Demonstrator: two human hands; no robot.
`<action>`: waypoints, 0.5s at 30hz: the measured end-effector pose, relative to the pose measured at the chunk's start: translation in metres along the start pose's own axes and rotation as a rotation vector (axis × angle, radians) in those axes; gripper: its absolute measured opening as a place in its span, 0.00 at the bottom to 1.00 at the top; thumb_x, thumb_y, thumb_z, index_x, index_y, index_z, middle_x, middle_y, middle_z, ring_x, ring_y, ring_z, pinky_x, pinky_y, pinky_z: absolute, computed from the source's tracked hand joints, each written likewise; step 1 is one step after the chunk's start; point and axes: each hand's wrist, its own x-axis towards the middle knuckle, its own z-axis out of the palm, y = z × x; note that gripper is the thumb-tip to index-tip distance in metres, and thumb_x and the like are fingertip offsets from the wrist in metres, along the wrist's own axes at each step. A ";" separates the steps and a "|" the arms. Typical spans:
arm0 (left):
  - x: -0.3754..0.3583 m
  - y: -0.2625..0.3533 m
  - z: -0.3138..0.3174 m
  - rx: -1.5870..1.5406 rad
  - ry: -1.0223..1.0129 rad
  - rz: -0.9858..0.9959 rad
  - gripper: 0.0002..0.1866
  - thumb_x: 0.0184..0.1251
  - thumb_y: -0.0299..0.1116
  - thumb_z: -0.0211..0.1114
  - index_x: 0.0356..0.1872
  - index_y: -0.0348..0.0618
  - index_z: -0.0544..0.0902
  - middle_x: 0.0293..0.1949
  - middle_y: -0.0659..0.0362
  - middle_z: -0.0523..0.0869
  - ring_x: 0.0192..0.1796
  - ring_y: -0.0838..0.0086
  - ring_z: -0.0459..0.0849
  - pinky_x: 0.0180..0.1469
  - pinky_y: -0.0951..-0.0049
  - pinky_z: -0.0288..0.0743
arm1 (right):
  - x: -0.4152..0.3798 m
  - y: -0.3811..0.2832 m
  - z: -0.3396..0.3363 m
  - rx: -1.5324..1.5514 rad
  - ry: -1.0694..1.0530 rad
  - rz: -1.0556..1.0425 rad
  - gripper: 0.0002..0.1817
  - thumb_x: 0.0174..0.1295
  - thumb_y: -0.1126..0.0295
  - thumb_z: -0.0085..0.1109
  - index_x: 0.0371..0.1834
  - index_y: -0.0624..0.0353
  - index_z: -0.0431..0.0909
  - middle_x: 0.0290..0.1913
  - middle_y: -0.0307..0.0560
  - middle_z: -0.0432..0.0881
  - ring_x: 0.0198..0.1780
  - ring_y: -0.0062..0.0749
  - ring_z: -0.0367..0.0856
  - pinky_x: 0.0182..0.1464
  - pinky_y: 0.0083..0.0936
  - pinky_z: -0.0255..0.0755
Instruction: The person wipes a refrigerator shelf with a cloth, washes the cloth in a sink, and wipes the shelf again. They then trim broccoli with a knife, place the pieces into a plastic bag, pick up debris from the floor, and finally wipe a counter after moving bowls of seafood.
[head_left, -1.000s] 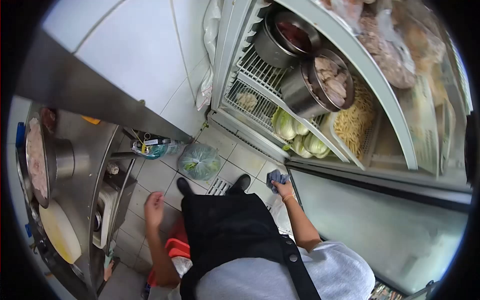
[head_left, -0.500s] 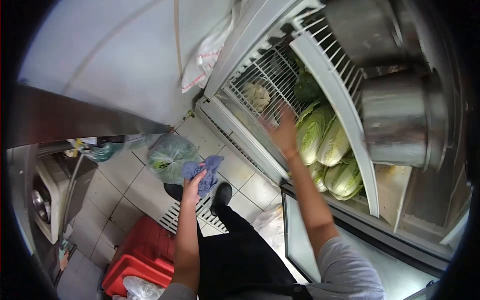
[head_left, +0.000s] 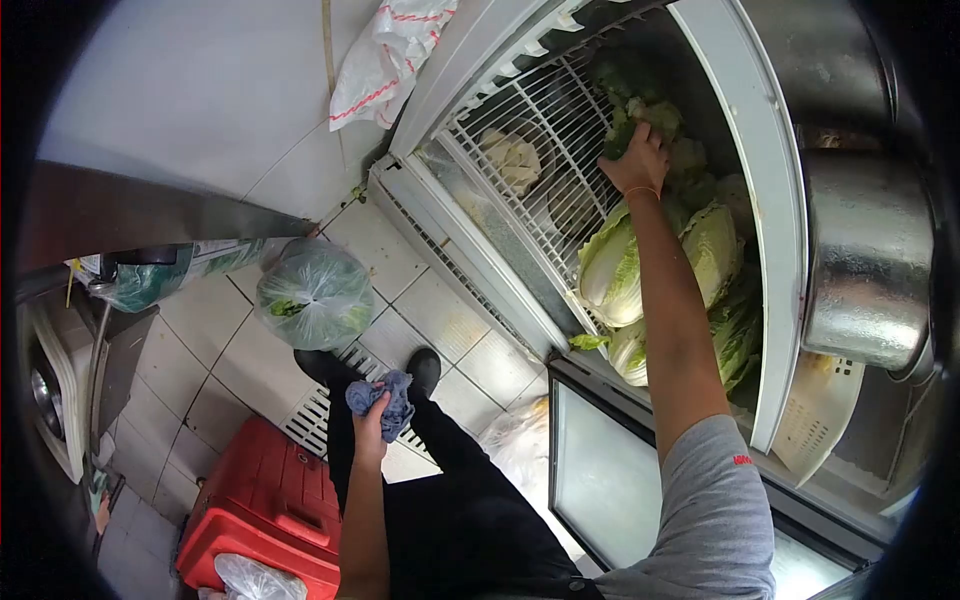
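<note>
My left hand [head_left: 372, 432] is closed around a crumpled blue-grey cloth [head_left: 386, 398], held over my legs. Deep in the open fridge, my right hand [head_left: 637, 166] reaches to the leafy greens [head_left: 658, 122] at the back, its fingers curled against them. Whether it grips a leaf cannot be made out. Below that forearm lie several napa cabbages [head_left: 612, 272], partly hidden by the arm. A pale cauliflower-like vegetable [head_left: 510, 160] sits on or under the white wire rack [head_left: 560, 110] to the left of the hand.
A tied clear bag with greens [head_left: 315, 295] stands on the tiled floor near my feet. A red bin [head_left: 262, 505] is at the lower left. Large metal pots [head_left: 865, 260] sit at the right beside a perforated white tray [head_left: 815, 415]. The glass fridge door [head_left: 605, 470] hangs open.
My right hand has moved deeper into the fridge, from above the rack to the greens at the back. My left hand has lowered slightly with the cloth. The camera view has shifted.
</note>
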 end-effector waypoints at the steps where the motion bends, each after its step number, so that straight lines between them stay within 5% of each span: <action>1: -0.001 -0.001 -0.002 -0.002 0.001 0.005 0.12 0.57 0.24 0.63 0.42 0.39 0.75 0.39 0.59 0.80 0.41 0.74 0.79 0.47 0.75 0.72 | -0.007 -0.001 -0.001 0.034 0.067 -0.011 0.46 0.36 0.53 0.70 0.59 0.51 0.55 0.56 0.60 0.64 0.56 0.60 0.65 0.57 0.48 0.63; 6: -0.008 -0.002 -0.004 -0.042 -0.003 0.009 0.12 0.57 0.24 0.63 0.42 0.39 0.76 0.39 0.60 0.79 0.42 0.75 0.79 0.46 0.76 0.72 | -0.048 0.010 0.003 0.183 0.364 -0.019 0.44 0.33 0.56 0.70 0.57 0.55 0.59 0.52 0.55 0.67 0.53 0.54 0.66 0.55 0.50 0.62; 8: -0.010 -0.002 -0.006 -0.026 0.000 0.019 0.12 0.57 0.24 0.63 0.42 0.39 0.76 0.40 0.60 0.79 0.42 0.75 0.79 0.46 0.76 0.72 | -0.080 0.009 -0.006 0.330 0.680 -0.244 0.42 0.34 0.60 0.69 0.54 0.62 0.60 0.50 0.56 0.66 0.51 0.52 0.65 0.56 0.45 0.61; 13: -0.013 -0.005 -0.006 0.007 0.008 0.006 0.12 0.57 0.24 0.63 0.42 0.39 0.76 0.40 0.59 0.80 0.42 0.75 0.79 0.46 0.76 0.72 | -0.205 -0.033 -0.026 0.927 0.320 -0.330 0.47 0.30 0.67 0.71 0.56 0.66 0.54 0.51 0.52 0.61 0.55 0.40 0.62 0.58 0.33 0.59; 15: -0.013 -0.009 -0.004 0.041 0.051 0.037 0.12 0.57 0.24 0.63 0.42 0.39 0.76 0.39 0.59 0.80 0.42 0.75 0.79 0.46 0.75 0.72 | -0.248 -0.049 -0.021 0.903 0.111 -0.513 0.44 0.30 0.66 0.71 0.55 0.64 0.58 0.52 0.54 0.63 0.55 0.45 0.63 0.57 0.36 0.60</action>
